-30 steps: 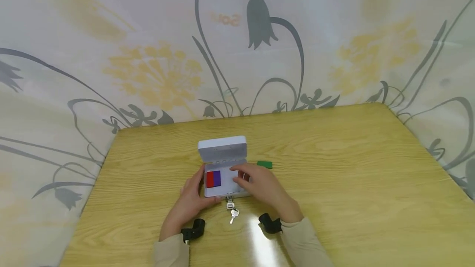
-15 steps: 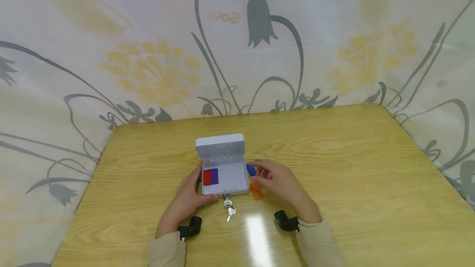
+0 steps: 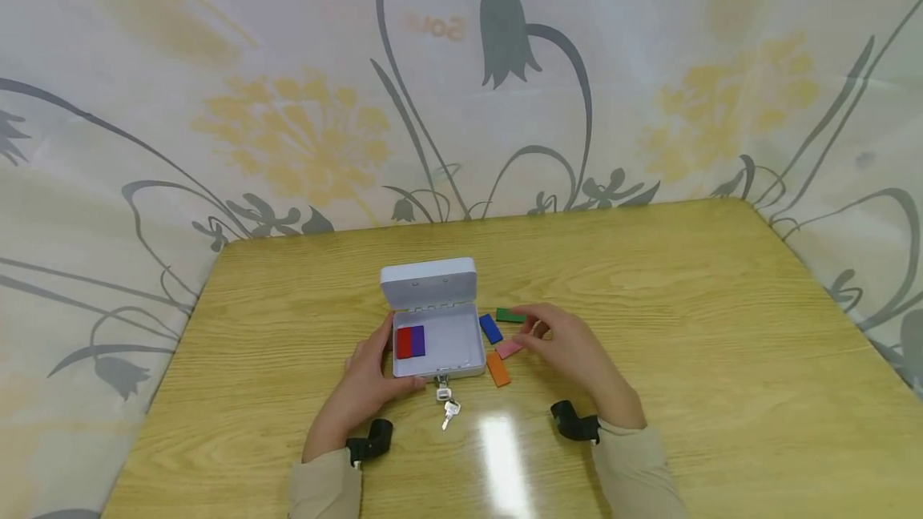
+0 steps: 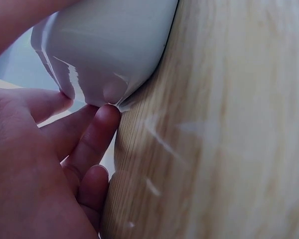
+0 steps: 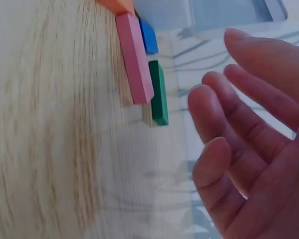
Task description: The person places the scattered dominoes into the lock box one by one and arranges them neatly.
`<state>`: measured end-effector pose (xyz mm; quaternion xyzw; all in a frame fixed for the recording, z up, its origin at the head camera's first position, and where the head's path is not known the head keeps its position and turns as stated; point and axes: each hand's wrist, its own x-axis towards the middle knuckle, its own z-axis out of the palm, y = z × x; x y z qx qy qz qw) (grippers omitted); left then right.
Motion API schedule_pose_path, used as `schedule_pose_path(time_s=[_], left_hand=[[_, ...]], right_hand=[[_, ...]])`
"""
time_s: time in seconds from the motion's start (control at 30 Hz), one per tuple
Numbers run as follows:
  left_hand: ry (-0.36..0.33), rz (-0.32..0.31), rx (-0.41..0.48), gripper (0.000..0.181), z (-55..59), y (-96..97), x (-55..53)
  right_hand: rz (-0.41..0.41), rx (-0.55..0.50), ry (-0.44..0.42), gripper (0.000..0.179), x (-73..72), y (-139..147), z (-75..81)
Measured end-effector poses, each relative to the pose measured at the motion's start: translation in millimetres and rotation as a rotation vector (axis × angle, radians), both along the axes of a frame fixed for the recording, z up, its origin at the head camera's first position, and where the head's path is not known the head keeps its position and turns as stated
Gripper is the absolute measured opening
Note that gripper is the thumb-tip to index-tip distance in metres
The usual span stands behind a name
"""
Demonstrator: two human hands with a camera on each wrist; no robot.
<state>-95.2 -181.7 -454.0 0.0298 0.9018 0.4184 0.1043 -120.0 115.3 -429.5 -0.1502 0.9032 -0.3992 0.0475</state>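
A small white metal box (image 3: 429, 288) stands with its lid raised. Red (image 3: 404, 343) and purple (image 3: 418, 341) blocks lie side by side at the left inside it. My left hand (image 3: 366, 379) grips the box's left end, thumb at the front; fingertips meet the white wall (image 4: 109, 45) in the left wrist view. My right hand (image 3: 577, 347) hovers right of the box by the pink (image 3: 508, 348) and green (image 3: 509, 315) blocks. In the right wrist view, its loosely bent fingers (image 5: 207, 109) hold nothing, apart from the pink block (image 5: 134, 59).
Blue (image 3: 491, 328) and orange (image 3: 497, 369) blocks lie on the wooden table (image 3: 649, 279) against the box's right side. A key (image 3: 443, 394) sits in the front lock, with a second key (image 3: 450, 413) hanging from it onto the table. A flower-patterned curtain (image 3: 324, 142) rises behind.
My right hand has moved right, from over the box's interior past the blue block to the pink and green ones, uncovering the loose blocks. The left hand stays on the box.
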Motion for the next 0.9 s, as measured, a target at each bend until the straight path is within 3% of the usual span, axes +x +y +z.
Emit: schedule_pose_path(time_s=[0.23, 0.63, 0.9], left_hand=[[-0.001, -0.001, -0.006, 0.110, -1.1, -0.4, 0.0], [0.005, 0.001, -0.007, 0.110, -0.3, -0.4, -0.3], [0.001, -0.004, -0.004, 0.110, 0.2, -0.3, -0.6]], right_hand=[[-0.017, 0.041, 0.033, 0.037, -2.9, 5.6, -7.2], [-0.056, 0.123, -0.023, 0.035, -2.0, -2.2, -13.6], [-0.104, 0.239, -0.043, 0.039, 1.1, -13.5, -16.5]])
